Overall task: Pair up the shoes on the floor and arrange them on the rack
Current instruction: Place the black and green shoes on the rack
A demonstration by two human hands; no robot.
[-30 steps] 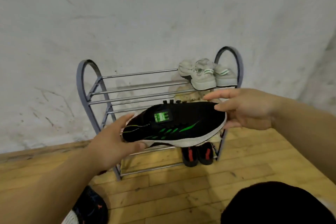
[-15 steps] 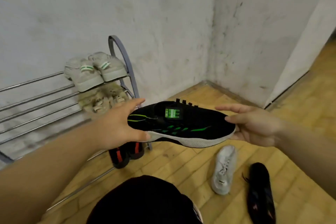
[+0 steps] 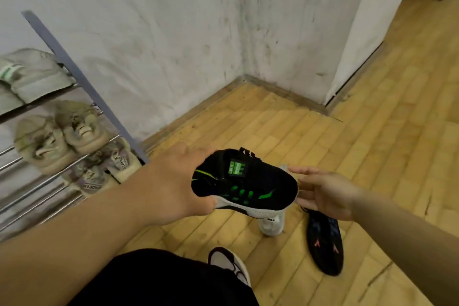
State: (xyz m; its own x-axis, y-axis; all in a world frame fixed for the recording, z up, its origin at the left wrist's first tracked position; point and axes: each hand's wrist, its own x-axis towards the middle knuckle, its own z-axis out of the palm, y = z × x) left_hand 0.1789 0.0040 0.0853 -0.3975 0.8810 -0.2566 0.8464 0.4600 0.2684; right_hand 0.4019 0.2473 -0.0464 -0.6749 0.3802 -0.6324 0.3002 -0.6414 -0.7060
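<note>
Over the yellow wooden plank floor (image 3: pixel 372 136), just right of the rack, the left hand (image 3: pixel 173 189) is gripping a black knit sneaker with green stripes and a white sole (image 3: pixel 248 181), wrapped round its heel end and holding it up in the air, toe pointing right, green tongue patch facing up. The right hand (image 3: pixel 325 194) is hovering at the toe end with fingers straight and spread, relaxed, clasping nothing; whether the fingertips are actually touching the toe I can't tell from this angle. Down below, a white lace-up sneaker (image 3: pixel 272 223) is lying on the floor, mostly hidden beneath the held shoe, and just beside it on the right a black shoe with blue and red markings (image 3: pixel 325 243) is lying flat. Over at the left, the grey metal tube rack (image 3: pixel 82 74) is standing against the scuffed white wall (image 3: pixel 161 32): white sneakers with a green stripe (image 3: pixel 32 77) are sitting on the top shelf, partly cut off by the frame edge, a pair of tan sneakers (image 3: pixel 62 131) is sitting side by side on the shelf below, and a pair of pale printed sneakers (image 3: pixel 106 169) is resting lower down. At the bottom, the person's black trouser leg (image 3: pixel 161 278) and a foot in a white-and-black shoe (image 3: pixel 231 263) are showing.
</note>
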